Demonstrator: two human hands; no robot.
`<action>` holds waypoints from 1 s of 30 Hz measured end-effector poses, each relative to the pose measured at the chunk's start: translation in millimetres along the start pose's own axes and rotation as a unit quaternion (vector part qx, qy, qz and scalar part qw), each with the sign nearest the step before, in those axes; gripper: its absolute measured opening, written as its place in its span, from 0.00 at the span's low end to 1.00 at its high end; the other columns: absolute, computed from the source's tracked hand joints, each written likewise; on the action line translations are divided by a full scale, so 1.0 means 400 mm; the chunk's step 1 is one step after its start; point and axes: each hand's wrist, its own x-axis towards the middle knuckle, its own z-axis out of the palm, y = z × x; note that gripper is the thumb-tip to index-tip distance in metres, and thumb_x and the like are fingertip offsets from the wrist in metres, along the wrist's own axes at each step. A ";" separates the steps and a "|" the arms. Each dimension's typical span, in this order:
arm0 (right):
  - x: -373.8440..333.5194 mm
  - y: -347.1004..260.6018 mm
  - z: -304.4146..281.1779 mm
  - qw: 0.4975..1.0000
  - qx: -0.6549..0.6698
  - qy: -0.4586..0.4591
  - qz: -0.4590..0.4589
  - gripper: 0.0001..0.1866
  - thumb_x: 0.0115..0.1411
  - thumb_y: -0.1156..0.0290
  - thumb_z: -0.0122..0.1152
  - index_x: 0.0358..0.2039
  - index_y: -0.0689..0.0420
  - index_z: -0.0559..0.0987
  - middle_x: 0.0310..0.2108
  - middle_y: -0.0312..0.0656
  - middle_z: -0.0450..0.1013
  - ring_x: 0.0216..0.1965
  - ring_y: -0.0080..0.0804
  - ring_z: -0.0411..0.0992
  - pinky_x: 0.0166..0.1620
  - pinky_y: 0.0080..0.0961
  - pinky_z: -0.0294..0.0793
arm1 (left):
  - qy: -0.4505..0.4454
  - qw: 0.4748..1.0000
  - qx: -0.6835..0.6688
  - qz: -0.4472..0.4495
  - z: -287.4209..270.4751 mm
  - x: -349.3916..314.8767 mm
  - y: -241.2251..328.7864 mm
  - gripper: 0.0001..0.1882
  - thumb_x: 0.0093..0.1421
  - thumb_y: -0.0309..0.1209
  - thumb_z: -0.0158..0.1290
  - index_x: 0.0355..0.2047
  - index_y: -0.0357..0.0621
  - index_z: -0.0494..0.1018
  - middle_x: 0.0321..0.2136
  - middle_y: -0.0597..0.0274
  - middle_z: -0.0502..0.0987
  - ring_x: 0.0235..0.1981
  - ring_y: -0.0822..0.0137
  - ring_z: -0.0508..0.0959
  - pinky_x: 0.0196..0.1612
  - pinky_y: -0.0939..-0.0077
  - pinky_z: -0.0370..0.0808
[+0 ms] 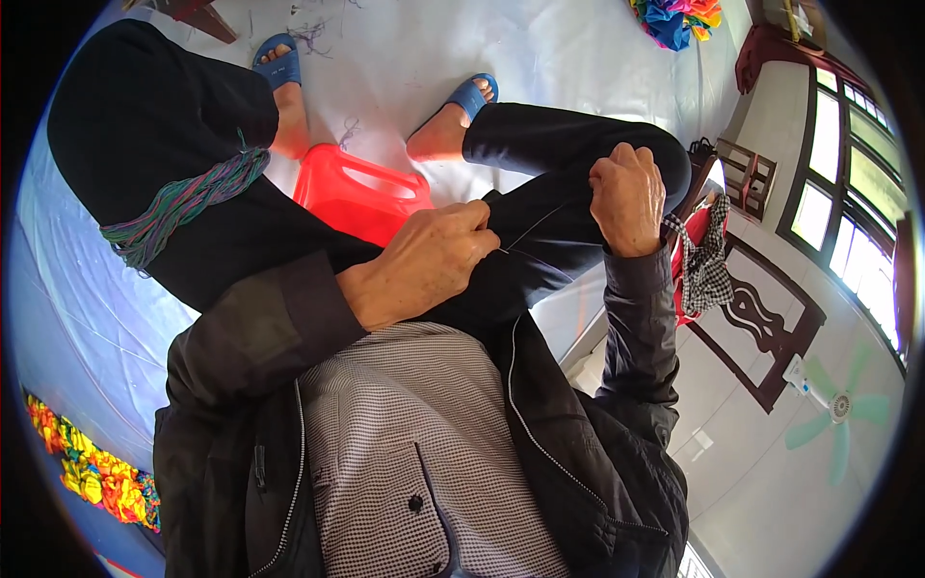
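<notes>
Black jacket sleeves are framing it all as the left hand point(429, 260) is resting on the dark trousers at the lap, fingertips pressed together and pinching one end of a thin pale thread point(530, 231), which is stretching taut across the thigh. Further out, the right hand point(628, 197) is curling into a closed fist around the thread's other end above the right knee, while a skein of multicoloured yarn point(183, 204) is draping over the left knee, and beyond it a red plastic stool point(361, 197) is sitting between two blue sandals point(279, 60) on the white floor sheet point(578, 58).
</notes>
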 end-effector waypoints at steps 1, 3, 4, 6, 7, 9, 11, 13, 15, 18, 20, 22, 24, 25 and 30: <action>0.000 -0.004 0.000 1.000 -0.022 -0.006 -0.001 0.02 0.51 0.77 0.68 0.24 0.56 0.83 0.32 0.41 0.72 0.39 0.45 0.71 0.41 0.43 0.73 | 0.001 1.000 0.000 0.000 0.002 0.001 0.000 0.07 0.56 0.16 0.58 0.35 0.32 0.81 0.31 0.54 0.74 0.30 0.56 0.79 0.31 0.63 0.75; 0.000 -0.008 0.000 0.999 -0.043 -0.013 -0.003 0.02 0.51 0.77 0.67 0.24 0.56 0.82 0.32 0.41 0.72 0.39 0.45 0.71 0.42 0.43 0.73 | -0.004 1.000 -0.003 0.001 0.002 0.003 0.000 0.07 0.56 0.17 0.59 0.35 0.32 0.81 0.31 0.54 0.74 0.30 0.55 0.79 0.31 0.62 0.75; -0.002 -0.009 0.001 0.999 -0.045 -0.009 -0.004 0.02 0.52 0.78 0.67 0.25 0.57 0.82 0.31 0.42 0.72 0.39 0.46 0.70 0.42 0.43 0.72 | -0.007 1.000 -0.004 0.001 0.002 0.003 0.000 0.07 0.56 0.17 0.59 0.35 0.32 0.81 0.30 0.53 0.74 0.30 0.55 0.79 0.31 0.62 0.75; -0.007 -0.011 0.002 0.999 -0.050 -0.002 -0.005 0.02 0.53 0.78 0.65 0.26 0.57 0.82 0.31 0.42 0.71 0.39 0.46 0.70 0.42 0.44 0.72 | -0.008 1.000 -0.002 0.000 0.005 0.000 -0.002 0.07 0.56 0.17 0.59 0.35 0.32 0.81 0.30 0.53 0.74 0.30 0.55 0.79 0.31 0.62 0.75; -0.009 -0.011 0.001 0.999 -0.051 -0.002 -0.008 0.02 0.53 0.78 0.65 0.26 0.57 0.82 0.31 0.42 0.71 0.39 0.46 0.70 0.42 0.44 0.72 | -0.009 1.000 0.000 -0.002 0.006 0.000 -0.002 0.07 0.56 0.17 0.59 0.35 0.32 0.81 0.30 0.53 0.74 0.30 0.54 0.79 0.31 0.62 0.75; -0.020 -0.007 -0.003 0.999 0.003 0.039 -0.009 0.03 0.53 0.79 0.64 0.29 0.58 0.81 0.31 0.43 0.71 0.38 0.46 0.70 0.41 0.43 0.72 | -0.007 1.000 0.002 -0.005 0.007 0.000 -0.003 0.07 0.56 0.17 0.59 0.35 0.32 0.81 0.30 0.53 0.74 0.30 0.54 0.79 0.31 0.61 0.75; -0.024 -0.004 -0.007 0.998 0.029 0.058 -0.011 0.04 0.53 0.80 0.64 0.30 0.59 0.80 0.31 0.43 0.71 0.38 0.46 0.70 0.41 0.42 0.71 | -0.005 1.000 0.007 -0.005 0.007 0.000 -0.007 0.06 0.56 0.17 0.59 0.35 0.32 0.81 0.30 0.53 0.74 0.29 0.54 0.79 0.31 0.61 0.75; -0.028 -0.001 -0.010 0.986 0.127 0.106 0.003 0.06 0.52 0.82 0.64 0.30 0.59 0.78 0.32 0.43 0.71 0.38 0.46 0.70 0.41 0.41 0.71 | -0.005 1.000 0.009 -0.004 0.007 0.000 -0.010 0.06 0.56 0.17 0.59 0.35 0.32 0.81 0.30 0.53 0.74 0.29 0.54 0.79 0.31 0.61 0.75; -0.033 0.002 -0.013 0.976 0.174 0.130 0.011 0.07 0.51 0.83 0.64 0.30 0.60 0.76 0.32 0.43 0.71 0.38 0.47 0.70 0.42 0.40 0.71 | 0.000 1.000 0.003 -0.002 0.009 -0.001 -0.013 0.06 0.56 0.17 0.59 0.35 0.33 0.81 0.30 0.53 0.74 0.29 0.54 0.79 0.30 0.61 0.75; -0.043 0.005 -0.022 0.957 0.243 0.135 0.081 0.06 0.55 0.82 0.65 0.33 0.60 0.78 0.33 0.42 0.75 0.36 0.39 0.74 0.41 0.33 0.73 | 0.001 1.000 0.003 0.000 0.008 0.002 -0.011 0.06 0.56 0.17 0.59 0.35 0.33 0.81 0.30 0.54 0.74 0.28 0.54 0.79 0.30 0.62 0.75; -0.050 0.000 -0.032 0.940 0.295 0.118 0.129 0.05 0.58 0.82 0.64 0.34 0.60 0.79 0.33 0.42 0.77 0.36 0.36 0.75 0.42 0.31 0.74 | 0.001 1.000 0.010 -0.006 0.004 0.002 -0.008 0.05 0.56 0.17 0.60 0.34 0.33 0.81 0.30 0.54 0.74 0.28 0.55 0.79 0.29 0.62 0.75; -0.054 -0.004 -0.041 0.888 0.397 0.080 0.218 0.03 0.62 0.81 0.63 0.37 0.61 0.80 0.35 0.41 0.80 0.36 0.30 0.77 0.43 0.26 0.75 | 0.001 1.000 0.015 -0.001 0.003 0.000 -0.009 0.05 0.56 0.17 0.60 0.34 0.33 0.81 0.30 0.54 0.74 0.28 0.55 0.79 0.29 0.62 0.75; -0.060 0.006 -0.031 0.857 0.455 0.092 0.223 0.02 0.65 0.80 0.61 0.38 0.63 0.79 0.37 0.41 0.80 0.37 0.29 0.77 0.45 0.26 0.75 | 0.006 1.000 0.024 0.002 0.000 -0.001 -0.011 0.05 0.56 0.17 0.60 0.34 0.34 0.81 0.30 0.55 0.74 0.27 0.55 0.79 0.29 0.63 0.75; -0.064 0.012 -0.023 0.823 0.513 0.099 0.222 0.03 0.67 0.79 0.60 0.40 0.64 0.79 0.39 0.42 0.81 0.39 0.28 0.77 0.47 0.25 0.76 | 0.004 1.000 0.025 0.008 -0.001 -0.001 -0.010 0.05 0.56 0.17 0.60 0.34 0.34 0.81 0.30 0.55 0.74 0.27 0.55 0.79 0.29 0.63 0.75; -0.057 0.015 -0.026 0.718 0.654 0.121 0.205 0.06 0.71 0.76 0.58 0.43 0.67 0.77 0.39 0.47 0.81 0.41 0.32 0.78 0.52 0.28 0.77 | -0.007 1.000 0.018 0.000 -0.007 -0.008 -0.006 0.06 0.56 0.17 0.61 0.35 0.34 0.80 0.30 0.55 0.74 0.27 0.55 0.79 0.29 0.63 0.75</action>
